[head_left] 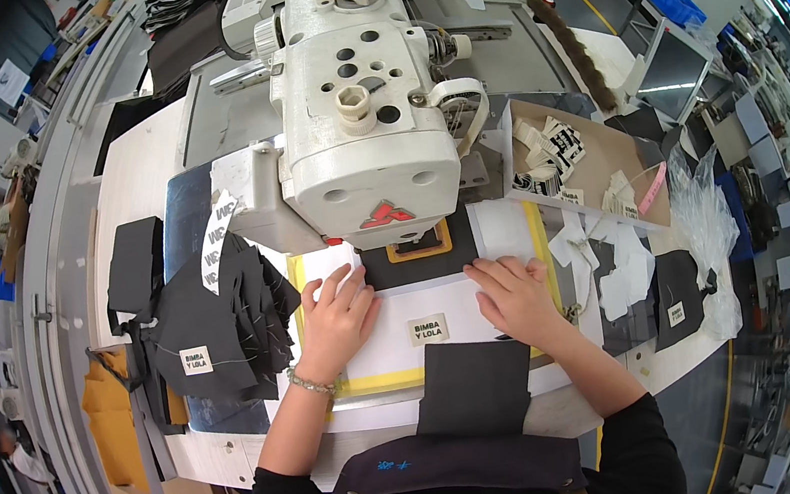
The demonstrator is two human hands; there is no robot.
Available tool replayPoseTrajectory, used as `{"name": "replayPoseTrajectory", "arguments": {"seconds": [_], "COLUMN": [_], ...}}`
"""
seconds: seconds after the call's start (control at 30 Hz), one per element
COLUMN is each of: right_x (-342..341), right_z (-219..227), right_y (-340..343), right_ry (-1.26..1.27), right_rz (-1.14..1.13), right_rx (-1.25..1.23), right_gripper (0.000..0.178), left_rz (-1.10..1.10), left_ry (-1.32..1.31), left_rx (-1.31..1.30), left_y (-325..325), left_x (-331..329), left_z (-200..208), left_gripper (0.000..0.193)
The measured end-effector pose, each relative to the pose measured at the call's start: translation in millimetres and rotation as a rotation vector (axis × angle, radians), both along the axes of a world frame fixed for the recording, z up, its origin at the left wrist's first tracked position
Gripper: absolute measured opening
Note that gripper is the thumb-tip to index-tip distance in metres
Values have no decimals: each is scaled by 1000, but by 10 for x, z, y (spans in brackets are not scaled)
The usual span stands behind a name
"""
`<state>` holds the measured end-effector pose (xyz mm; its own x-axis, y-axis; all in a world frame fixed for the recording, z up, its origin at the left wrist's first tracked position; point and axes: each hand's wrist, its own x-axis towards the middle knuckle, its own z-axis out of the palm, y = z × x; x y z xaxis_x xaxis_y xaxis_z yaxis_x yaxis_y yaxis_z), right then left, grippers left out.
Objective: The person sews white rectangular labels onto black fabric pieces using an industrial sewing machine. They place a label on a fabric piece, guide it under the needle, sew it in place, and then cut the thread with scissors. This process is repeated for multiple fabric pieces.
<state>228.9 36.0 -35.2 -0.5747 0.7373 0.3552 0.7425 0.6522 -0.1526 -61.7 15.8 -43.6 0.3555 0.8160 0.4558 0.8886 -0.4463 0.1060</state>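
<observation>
- White template sheet [398,342] with yellow-taped edges lies flat on the bench [134,183], directly under the head of the white sewing machine [359,100], at centre of view.
- Small white label [428,329] sits on the sheet between the two hands; a black fabric piece [417,262] with a yellow-framed window lies at 12 o'clock from it, under the needle area.
- Left hand [336,318]: palm down, fingers spread and flat on the sheet at 9 o'clock from the label; grip apart, closed on nothing. Bead bracelet on the wrist.
- Right hand [515,296]: palm down, fingers extended toward the black piece, at 3 o'clock from the label; grip apart, pressing only.
- Black rectangular fabric panel [475,385] lies at 6 o'clock from the label, overhanging the near bench edge, toward the person's dark apron.
- Stack of black fabric pieces [214,323], some labelled, fans out at 9 o'clock from the left hand.
- Cardboard tray [605,157] of loose labels at 2 o'clock from the right hand.
- Clear plastic bag [703,214] at 3 o'clock, beyond white fabric scraps [620,266].
- Mustard-coloured fabric [111,418] hangs at far 9 o'clock, off the bench edge.
</observation>
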Motion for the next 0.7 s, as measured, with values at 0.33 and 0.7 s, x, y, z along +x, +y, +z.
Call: {"name": "replayPoseTrajectory", "arguments": {"seconds": [0.33, 0.7], "right_x": [3, -8], "right_z": [-20, -12], "right_y": [-3, -1], "right_ry": [16, -28], "right_rz": [-2, 8], "right_rx": [17, 62], "right_gripper": [41, 42], "left_rz": [-91, -207], "left_ry": [-258, -421], "left_rx": [-170, -640], "left_y": [-69, -159], "left_x": [83, 398], "left_z": [83, 203], "left_gripper": [17, 28]}}
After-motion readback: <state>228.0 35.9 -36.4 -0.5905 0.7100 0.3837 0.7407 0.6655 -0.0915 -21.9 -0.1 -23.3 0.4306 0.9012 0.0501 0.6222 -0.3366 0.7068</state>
